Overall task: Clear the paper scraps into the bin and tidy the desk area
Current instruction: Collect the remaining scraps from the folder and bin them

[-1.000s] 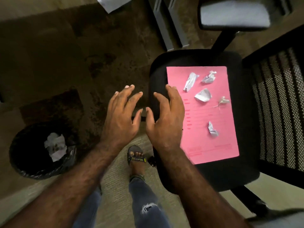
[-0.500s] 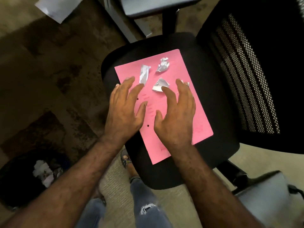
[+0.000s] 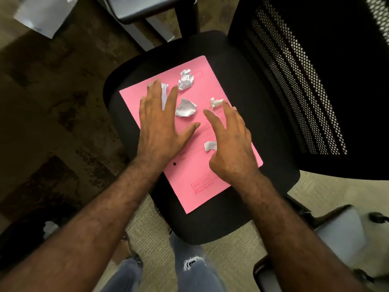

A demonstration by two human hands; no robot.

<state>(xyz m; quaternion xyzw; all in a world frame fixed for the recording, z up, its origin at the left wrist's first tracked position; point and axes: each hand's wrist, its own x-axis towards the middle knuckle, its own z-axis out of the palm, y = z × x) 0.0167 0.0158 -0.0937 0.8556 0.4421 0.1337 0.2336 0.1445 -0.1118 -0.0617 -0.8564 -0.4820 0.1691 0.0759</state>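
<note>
A pink folder (image 3: pixel 197 182) lies on the black seat of an office chair (image 3: pixel 271 123). Several crumpled white paper scraps rest on it: one at the far end (image 3: pixel 185 79), one in the middle (image 3: pixel 186 107), a small twisted one (image 3: pixel 215 102) and a flat one (image 3: pixel 210 146). My left hand (image 3: pixel 162 127) is spread flat over the folder, partly covering another scrap (image 3: pixel 164 95). My right hand (image 3: pixel 231 144) hovers open, fingers near the twisted scrap, thumb beside the flat one. The black bin (image 3: pixel 27 234) sits at the lower left, mostly hidden by my left arm.
The chair's mesh backrest (image 3: pixel 305 81) rises on the right, with armrests at the top (image 3: pixel 143 7) and lower right (image 3: pixel 336 234). A white sheet (image 3: pixel 45 14) lies on the carpet at the top left. My legs stand below the seat.
Both hands have moved forward over the folder toward the scraps and spread further apart. The view has shifted closer to the chair, and the bin has slid toward the lower left corner.
</note>
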